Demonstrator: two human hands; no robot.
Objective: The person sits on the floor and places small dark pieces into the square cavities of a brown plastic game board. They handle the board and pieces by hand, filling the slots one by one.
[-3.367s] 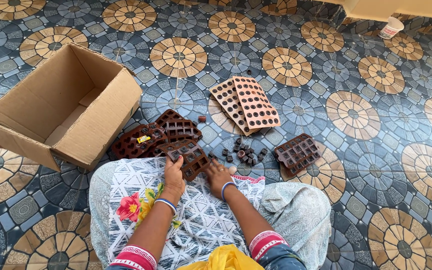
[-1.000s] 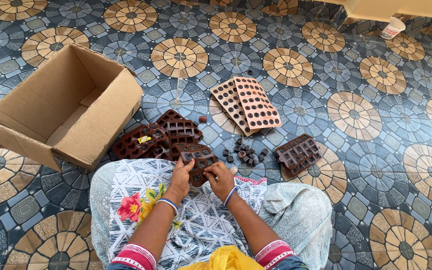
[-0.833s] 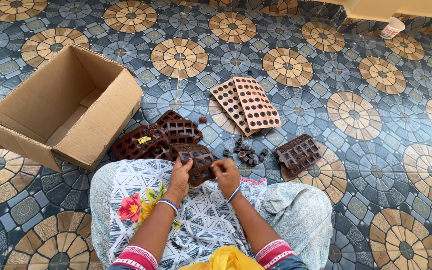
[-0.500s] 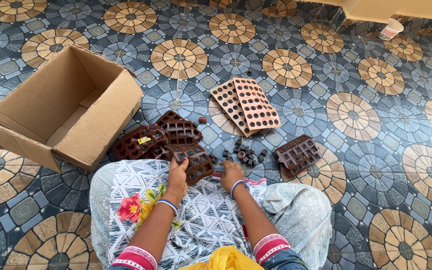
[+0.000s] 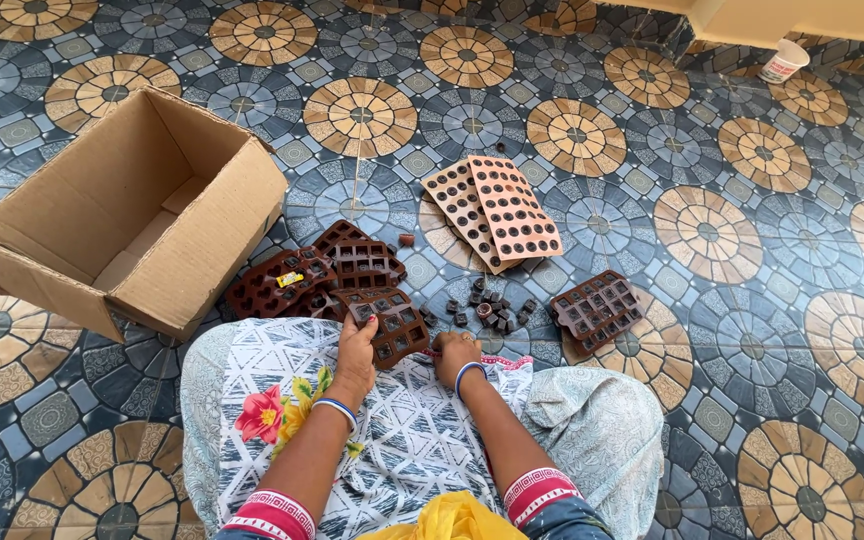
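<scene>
I sit on a patterned tile floor with a printed cloth over my lap. My left hand (image 5: 356, 345) grips the near edge of a dark brown mould tray (image 5: 388, 322) with square cavities, resting at my knees. My right hand (image 5: 455, 354) lies beside that tray, fingers curled, close to a small heap of dark square pieces (image 5: 485, 306) on the floor; what it holds I cannot make out. More brown mould trays (image 5: 322, 272) are stacked just beyond the tray I hold.
An open cardboard box (image 5: 127, 210) lies tipped on its side at the left. Two tan perforated trays (image 5: 497, 210) overlap further out. Another brown mould tray (image 5: 597, 308) sits to the right. A white cup (image 5: 783, 62) stands by the far wall.
My right hand has left the tray and moved right and back toward my lap, near the loose pieces. My left hand keeps hold of the tray.
</scene>
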